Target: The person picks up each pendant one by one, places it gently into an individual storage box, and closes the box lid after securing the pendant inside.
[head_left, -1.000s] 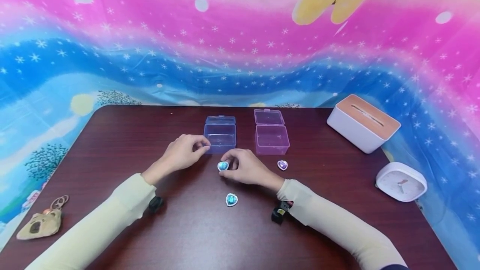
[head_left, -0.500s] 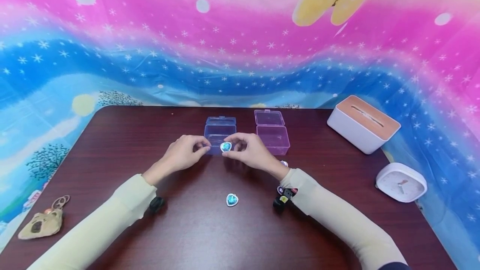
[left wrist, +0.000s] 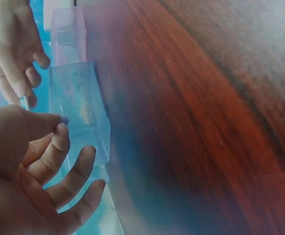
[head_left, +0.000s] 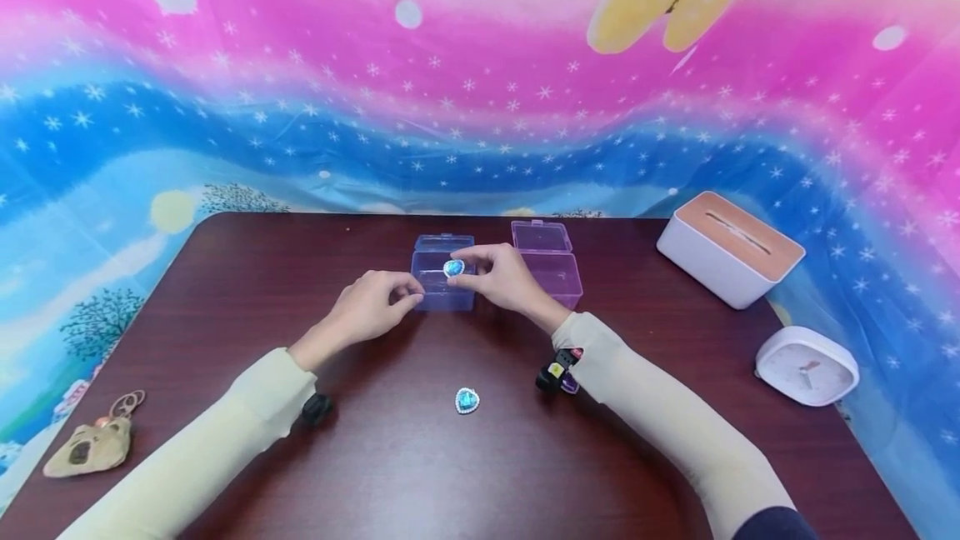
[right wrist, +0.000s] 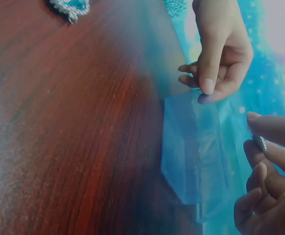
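My right hand [head_left: 504, 275] pinches a blue heart-shaped gem [head_left: 453, 268] with a white beaded edge between thumb and fingers. It holds the gem above the clear blue plastic box [head_left: 442, 302], whose lid stands open at the back. At that box's left front corner, my left hand [head_left: 377, 305] pinches the rim with thumb and index finger; the left wrist view shows its other fingers spread beside the box [left wrist: 86, 117]. A second blue heart gem [head_left: 467, 401] lies on the table nearer to me. Only the gem's beaded edge [right wrist: 263, 143] shows in the right wrist view.
An open clear pink box [head_left: 551, 277] stands right of the blue one, partly behind my right hand. A tissue box [head_left: 731, 248] and a white clock [head_left: 807, 366] are at the right. A keychain pouch [head_left: 90, 447] lies far left. A purple gem [head_left: 570, 382] peeks out beside the right wrist camera.
My right hand has lifted the blue gem from in front of the blue box and moved it forward, over the box. The left hand has stayed at the box's corner.
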The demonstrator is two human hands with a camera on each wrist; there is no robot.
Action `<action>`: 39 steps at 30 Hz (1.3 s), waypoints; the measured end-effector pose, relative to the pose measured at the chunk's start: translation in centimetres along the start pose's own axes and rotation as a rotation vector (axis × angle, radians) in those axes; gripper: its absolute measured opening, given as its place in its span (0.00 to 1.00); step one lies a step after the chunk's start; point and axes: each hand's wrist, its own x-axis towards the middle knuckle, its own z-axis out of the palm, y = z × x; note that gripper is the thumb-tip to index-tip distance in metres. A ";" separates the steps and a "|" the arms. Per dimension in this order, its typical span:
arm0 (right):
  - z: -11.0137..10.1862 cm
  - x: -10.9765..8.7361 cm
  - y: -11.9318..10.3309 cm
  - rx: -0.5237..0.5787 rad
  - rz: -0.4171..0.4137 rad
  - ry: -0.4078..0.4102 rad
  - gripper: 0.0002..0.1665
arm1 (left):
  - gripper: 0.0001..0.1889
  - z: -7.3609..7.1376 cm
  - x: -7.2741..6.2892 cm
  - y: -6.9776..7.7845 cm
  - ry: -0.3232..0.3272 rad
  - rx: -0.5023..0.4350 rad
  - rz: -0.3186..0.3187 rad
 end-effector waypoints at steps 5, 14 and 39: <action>0.3 0.6 0.6 0.005 0.063 0.027 0.23 | 0.08 -0.2 0.0 0.1 -0.006 -0.002 0.006; 0.8 0.9 0.6 -0.069 0.125 -0.020 0.22 | 0.08 0.0 0.0 -0.1 0.000 -0.004 -0.004; 1.2 2.2 0.8 -0.200 0.108 -0.105 0.21 | 0.06 0.0 0.0 -0.1 0.020 0.012 0.010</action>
